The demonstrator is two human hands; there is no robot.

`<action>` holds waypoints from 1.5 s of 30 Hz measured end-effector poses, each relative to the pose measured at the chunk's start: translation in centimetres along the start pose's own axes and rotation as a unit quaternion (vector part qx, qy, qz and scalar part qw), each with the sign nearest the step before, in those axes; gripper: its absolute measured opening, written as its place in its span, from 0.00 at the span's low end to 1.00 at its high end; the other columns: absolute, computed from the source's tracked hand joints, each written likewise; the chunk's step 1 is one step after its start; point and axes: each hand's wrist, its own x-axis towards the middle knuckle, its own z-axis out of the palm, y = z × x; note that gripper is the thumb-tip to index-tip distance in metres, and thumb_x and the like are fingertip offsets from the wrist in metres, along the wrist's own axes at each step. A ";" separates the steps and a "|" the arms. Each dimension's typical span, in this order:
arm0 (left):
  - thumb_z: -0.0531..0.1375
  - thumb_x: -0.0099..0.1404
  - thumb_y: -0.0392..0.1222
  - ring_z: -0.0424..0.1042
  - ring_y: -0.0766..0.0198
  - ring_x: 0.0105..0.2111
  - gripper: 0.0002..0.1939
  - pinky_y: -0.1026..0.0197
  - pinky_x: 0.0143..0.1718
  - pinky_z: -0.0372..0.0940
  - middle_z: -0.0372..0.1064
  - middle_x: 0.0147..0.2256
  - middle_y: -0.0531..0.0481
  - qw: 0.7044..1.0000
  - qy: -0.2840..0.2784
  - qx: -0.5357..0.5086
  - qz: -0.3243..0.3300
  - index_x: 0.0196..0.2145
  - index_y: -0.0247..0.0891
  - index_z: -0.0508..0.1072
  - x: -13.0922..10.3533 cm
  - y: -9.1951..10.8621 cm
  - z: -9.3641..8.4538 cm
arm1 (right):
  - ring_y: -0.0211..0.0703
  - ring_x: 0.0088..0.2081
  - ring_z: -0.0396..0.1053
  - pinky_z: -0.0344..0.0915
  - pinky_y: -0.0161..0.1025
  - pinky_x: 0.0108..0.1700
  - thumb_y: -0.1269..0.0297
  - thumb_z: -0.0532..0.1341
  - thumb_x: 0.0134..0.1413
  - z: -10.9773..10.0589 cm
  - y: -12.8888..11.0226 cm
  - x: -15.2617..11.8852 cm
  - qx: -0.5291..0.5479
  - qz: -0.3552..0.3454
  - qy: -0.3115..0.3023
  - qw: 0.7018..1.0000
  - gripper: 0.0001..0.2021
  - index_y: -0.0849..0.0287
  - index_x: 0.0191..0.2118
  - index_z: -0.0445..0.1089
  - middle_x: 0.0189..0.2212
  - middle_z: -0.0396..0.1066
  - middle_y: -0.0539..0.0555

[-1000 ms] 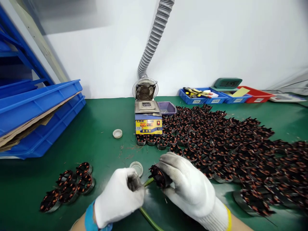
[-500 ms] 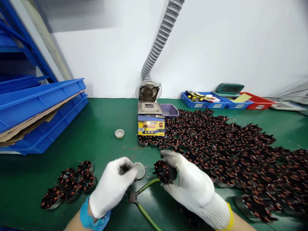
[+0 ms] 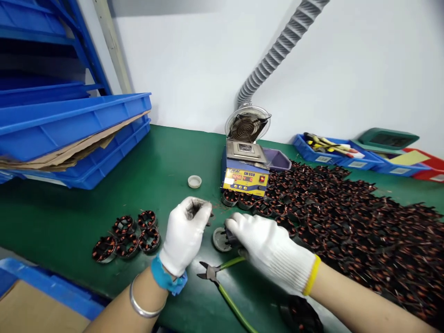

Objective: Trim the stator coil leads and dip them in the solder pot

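Five rings (image 3: 126,253) apart, frame left; dozens more (image 3: 333,212) right. My right grip (image 3: 267,240) clasps one (image 3: 233,238) (left grip (image 3: 185,231) curled, contents unclear).

We're at a workshop bench here, green-topped, with a yellow-fronted heating unit (image 3: 245,181), pliers (image 3: 210,273) and crowded copper-wound parts (image 3: 333,212)!
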 end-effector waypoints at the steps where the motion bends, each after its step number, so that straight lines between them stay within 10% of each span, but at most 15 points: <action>1: 0.60 0.61 0.46 0.66 0.66 0.26 0.10 0.63 0.31 0.63 0.67 0.24 0.54 1.000 -0.001 -0.006 -0.002 0.28 0.37 0.69 0.0 0.1 0.0 | 0.50 0.32 0.72 0.49 0.37 0.23 0.79 0.56 0.53 0.0 -0.1 0.1 -0.017 -0.008 0.014 1.000 0.12 0.57 0.40 0.67 0.35 0.69 0.56; 13: 0.60 0.61 0.45 0.66 0.66 0.26 0.09 0.64 0.30 0.64 0.68 0.25 0.54 0.999 -0.015 -0.038 -0.008 0.28 0.36 0.70 -0.6 0.8 -0.1 | 0.49 0.37 0.71 0.57 0.38 0.29 0.68 0.63 0.53 1.1 1.7 -1.1 -0.003 -0.004 0.139 0.990 0.18 0.53 0.51 0.67 0.45 0.70 0.56; 26: 0.61 0.60 0.46 0.67 0.66 0.26 0.10 0.65 0.30 0.65 0.69 0.25 0.53 1.000 -0.015 -0.021 0.001 0.29 0.36 0.72 -1.2 1.7 -0.3 | 0.45 0.30 0.67 0.62 0.44 0.36 0.79 0.57 0.58 3.1 0.3 0.4 -0.103 -0.131 0.257 0.952 0.12 0.55 0.33 0.73 0.32 0.73 0.53; 31: 0.59 0.62 0.48 0.73 0.62 0.31 0.11 0.62 0.34 0.69 0.74 0.30 0.50 0.999 -0.029 0.034 0.003 0.34 0.37 0.74 -1.6 1.6 -0.1 | 0.51 0.37 0.68 0.62 0.45 0.38 0.78 0.55 0.58 -1.3 4.7 1.7 -0.135 -0.048 0.219 0.965 0.16 0.56 0.47 0.72 0.38 0.72 0.59; 37: 0.57 0.61 0.42 0.75 0.48 0.42 0.20 0.47 0.47 0.68 0.76 0.42 0.39 0.932 -0.093 0.302 0.178 0.49 0.34 0.75 -1.9 -0.8 0.9 | 0.62 0.49 0.62 0.62 0.51 0.44 0.73 0.53 0.62 -7.9 13.7 9.3 -0.103 0.203 0.164 0.960 0.18 0.58 0.55 0.67 0.51 0.64 0.67; 45: 0.56 0.61 0.42 0.71 0.44 0.46 0.20 0.43 0.49 0.65 0.74 0.47 0.41 0.849 -0.246 0.461 0.071 0.50 0.37 0.75 -1.1 -0.1 0.8 | 0.59 0.52 0.62 0.62 0.51 0.49 0.70 0.57 0.61 -5.4 16.2 15.2 -0.039 0.228 0.129 0.964 0.14 0.60 0.51 0.72 0.50 0.65 0.68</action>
